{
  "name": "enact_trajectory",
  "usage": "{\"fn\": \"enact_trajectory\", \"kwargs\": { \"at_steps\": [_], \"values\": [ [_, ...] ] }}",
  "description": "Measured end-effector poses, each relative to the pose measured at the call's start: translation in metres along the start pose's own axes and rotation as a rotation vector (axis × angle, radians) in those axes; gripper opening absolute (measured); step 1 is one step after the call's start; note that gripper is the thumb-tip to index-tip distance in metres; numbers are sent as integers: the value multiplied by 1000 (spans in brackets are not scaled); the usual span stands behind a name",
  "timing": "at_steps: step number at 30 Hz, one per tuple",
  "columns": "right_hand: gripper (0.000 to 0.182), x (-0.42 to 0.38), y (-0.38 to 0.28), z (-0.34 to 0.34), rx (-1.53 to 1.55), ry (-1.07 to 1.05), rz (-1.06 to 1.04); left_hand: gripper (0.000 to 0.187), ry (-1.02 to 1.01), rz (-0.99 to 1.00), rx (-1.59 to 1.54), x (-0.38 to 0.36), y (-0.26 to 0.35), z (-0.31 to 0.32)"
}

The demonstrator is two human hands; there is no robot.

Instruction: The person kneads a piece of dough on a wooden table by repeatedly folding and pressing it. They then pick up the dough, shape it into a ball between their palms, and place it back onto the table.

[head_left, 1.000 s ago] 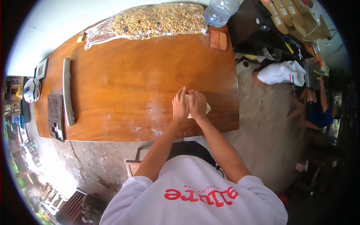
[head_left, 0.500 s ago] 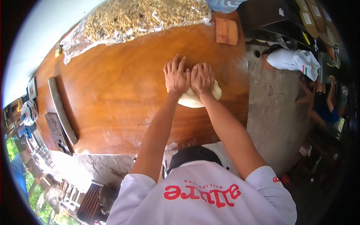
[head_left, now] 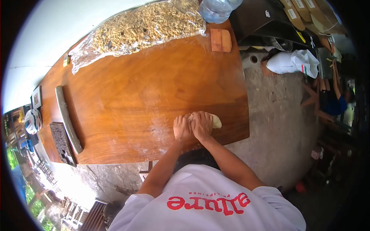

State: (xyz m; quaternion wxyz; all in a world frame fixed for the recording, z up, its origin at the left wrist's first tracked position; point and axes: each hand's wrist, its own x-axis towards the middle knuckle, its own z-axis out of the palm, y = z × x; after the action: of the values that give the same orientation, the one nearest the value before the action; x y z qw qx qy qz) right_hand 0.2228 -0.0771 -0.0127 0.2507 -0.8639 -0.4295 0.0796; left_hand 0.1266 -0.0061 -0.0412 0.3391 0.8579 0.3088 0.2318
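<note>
A pale lump of dough (head_left: 216, 122) lies on the wooden table near its front edge, mostly covered by my hands. My left hand (head_left: 183, 128) is curled over the dough's left part. Beside it, my right hand (head_left: 202, 124) wraps over the top of the dough, and the two hands touch at the thumbs. A bare end of the dough sticks out to the right of my right hand. The undersides of both hands are hidden.
The brown table (head_left: 127, 100) carries a plastic sheet with a heap of tan bits (head_left: 150, 27), a reddish wooden block (head_left: 221, 40), a large clear bottle (head_left: 216, 10), a long grey rod (head_left: 68, 119) and a dark slab (head_left: 61, 143). Another person (head_left: 335, 106) is at the far right.
Both hands have come back toward my body with the dough, from mid-table to near the front edge. The fingers, stretched forward before, now curl over it.
</note>
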Motion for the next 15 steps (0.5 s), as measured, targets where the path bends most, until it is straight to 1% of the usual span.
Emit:
{"fn": "enact_trajectory", "kwargs": {
  "at_steps": [1,2,4,5,6,8,9,11,12,14,15],
  "values": [
    [22,5,1,6,-46,53,-10,27,-79,-60,78,-1,-4,5],
    [25,14,4,11,-93,107,-21,27,-88,-67,72,7,-8,9],
    [28,49,8,12,-152,109,-36,26,23,-40,259,33,-21,19],
    [30,70,9,14,-203,124,-62,27,59,-56,286,48,-24,22],
    [30,90,14,19,-198,109,-63,27,53,-70,291,65,-27,24],
    [28,124,21,28,-158,115,-147,26,107,-53,283,95,-33,23],
    [28,139,24,34,-150,113,-154,26,112,-58,291,108,-38,25],
    [19,163,24,39,-149,168,-167,22,116,-154,293,133,-42,24],
    [19,172,24,42,-139,197,-178,22,137,-133,305,143,-43,23],
    [11,186,19,47,-165,-27,21,20,48,-367,234,154,-41,20],
    [14,190,21,49,-208,66,-23,36,83,-372,185,151,-34,17]
  ]
}}
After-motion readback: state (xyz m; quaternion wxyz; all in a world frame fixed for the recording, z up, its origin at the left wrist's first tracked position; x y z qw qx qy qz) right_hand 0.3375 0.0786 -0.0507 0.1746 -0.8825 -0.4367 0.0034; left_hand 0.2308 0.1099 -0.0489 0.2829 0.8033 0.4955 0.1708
